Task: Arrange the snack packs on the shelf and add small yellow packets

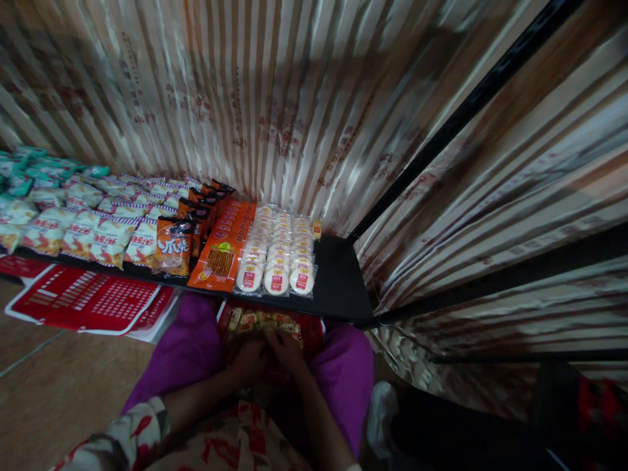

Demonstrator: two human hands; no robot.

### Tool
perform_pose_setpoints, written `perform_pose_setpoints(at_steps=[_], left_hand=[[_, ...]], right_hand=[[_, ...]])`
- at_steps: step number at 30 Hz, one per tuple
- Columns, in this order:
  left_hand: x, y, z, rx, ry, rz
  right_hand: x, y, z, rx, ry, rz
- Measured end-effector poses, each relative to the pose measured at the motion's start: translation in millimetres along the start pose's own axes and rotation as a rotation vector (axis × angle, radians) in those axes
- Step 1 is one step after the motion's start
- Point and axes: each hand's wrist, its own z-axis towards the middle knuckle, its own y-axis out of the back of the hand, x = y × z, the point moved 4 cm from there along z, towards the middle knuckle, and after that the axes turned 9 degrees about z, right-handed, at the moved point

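A red snack bag (pixel 314 332) with small gold-coloured wrapped pieces showing on its front lies on my lap, partly under the shelf edge. My left hand (pixel 248 361) is closed on the lower part of the bag, its fingers dark and curled. Beside it, my right hand (pixel 285 350) is closed on the bag too, with its fingertips close to the left hand. Shadow hides the exact grip of both hands. Just above stand three rows of round white packaged crackers (pixel 277 280) on the black shelf (pixel 343 275).
Left of the crackers lie an orange snack bag (pixel 220 255), small orange packets (pixel 173 247), white packets (pixel 114 239) and green packets (pixel 61 167). A red printed plastic bag (pixel 93 301) hangs below the shelf. A black pole (pixel 422 154) and striped curtain (pixel 294 85) border the right and back.
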Motion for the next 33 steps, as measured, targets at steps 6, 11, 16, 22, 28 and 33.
perform_pose_setpoints(at_steps=[6, 11, 16, 22, 28, 33], left_hand=[[-49, 39.4, -1, -0.231, -0.097, -0.278], [-83, 64.1, 8, -0.299, -0.167, -0.402], [-103, 76.9, 27, -0.340, -0.204, -0.425], [-117, 86.3, 44, -0.324, -0.265, -0.607], [-125, 101.9, 57, -0.269, -0.240, -0.698], [-125, 114.5, 66, -0.268, -0.185, -0.709]], right_hand=[[16, 46, -7, -0.137, 0.143, 0.318], [32, 79, -9, -0.262, 0.244, 0.489], [38, 101, -5, -0.374, 0.246, 0.457], [36, 117, 0, -0.495, 0.277, 0.448], [40, 124, 8, -0.568, 0.283, 0.431], [50, 128, 15, -0.591, 0.315, 0.445]])
